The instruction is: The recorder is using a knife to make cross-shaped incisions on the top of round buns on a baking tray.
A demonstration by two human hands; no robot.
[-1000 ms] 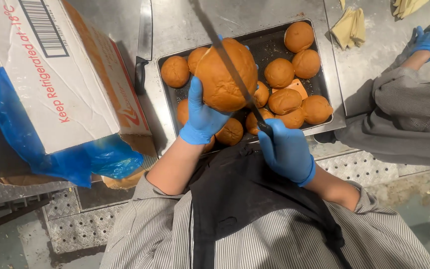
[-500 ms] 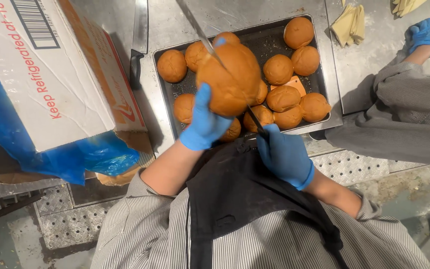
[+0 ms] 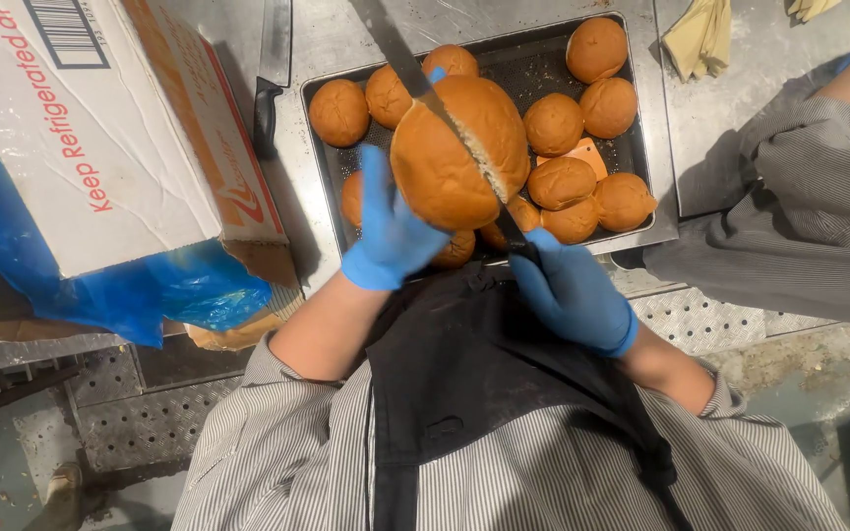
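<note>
Since half a second ago the knife (image 3: 415, 74) has sunk deeper into the big round bun (image 3: 459, 152), opening a pale seam in its crust. The left hand (image 3: 391, 231) cups the bun above the dark tray (image 3: 641, 118) of smaller glossy buns (image 3: 553, 124), while the right hand (image 3: 573, 290) is wrapped around the knife's handle. Beside the tray lie a second knife (image 3: 273, 74), a cardboard box (image 3: 100, 128) and crumpled blue plastic (image 3: 150, 290); a co-worker's striped sleeve (image 3: 789, 236) crowds the right.

A scuffed steel counter (image 3: 720, 128) stands above perforated metal floor grating (image 3: 140, 423), with grimy wet floor beyond.
</note>
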